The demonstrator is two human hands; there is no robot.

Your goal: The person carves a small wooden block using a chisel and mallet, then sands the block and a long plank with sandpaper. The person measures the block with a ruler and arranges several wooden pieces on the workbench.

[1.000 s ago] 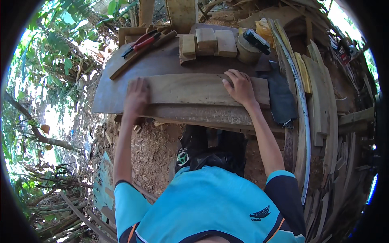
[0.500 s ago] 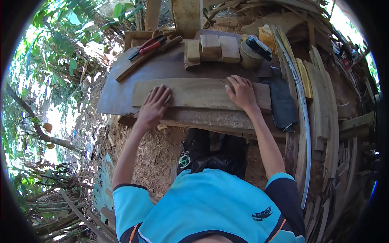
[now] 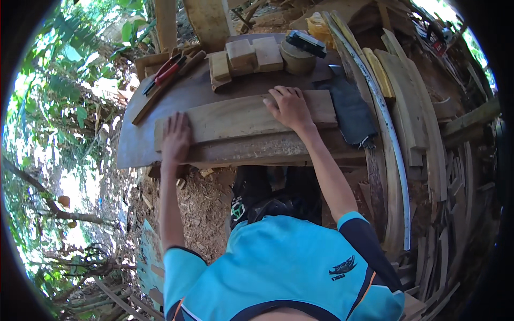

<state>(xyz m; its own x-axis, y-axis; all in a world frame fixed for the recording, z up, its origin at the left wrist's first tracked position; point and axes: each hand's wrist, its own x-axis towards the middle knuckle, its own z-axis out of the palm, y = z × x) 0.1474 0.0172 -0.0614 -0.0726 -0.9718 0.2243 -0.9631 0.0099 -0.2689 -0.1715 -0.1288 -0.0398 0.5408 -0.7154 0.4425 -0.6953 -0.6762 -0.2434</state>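
A person's left hand (image 3: 176, 138) and right hand (image 3: 290, 107) press flat, fingers spread, on a pale plank (image 3: 241, 119) lying across the dark workbench (image 3: 160, 101); neither grips it. Even downward pressure at both ends should keep it steady. Behind the plank stand three wood blocks (image 3: 243, 59) and a round tan container (image 3: 297, 56); no labels are legible.

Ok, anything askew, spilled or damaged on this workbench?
Nothing stands out. Both hands, left hand and right hand, lie flat on the long pale wooden plank, which sits square on the dark brown benchtop. The small wooden blocks are lined up neatly.
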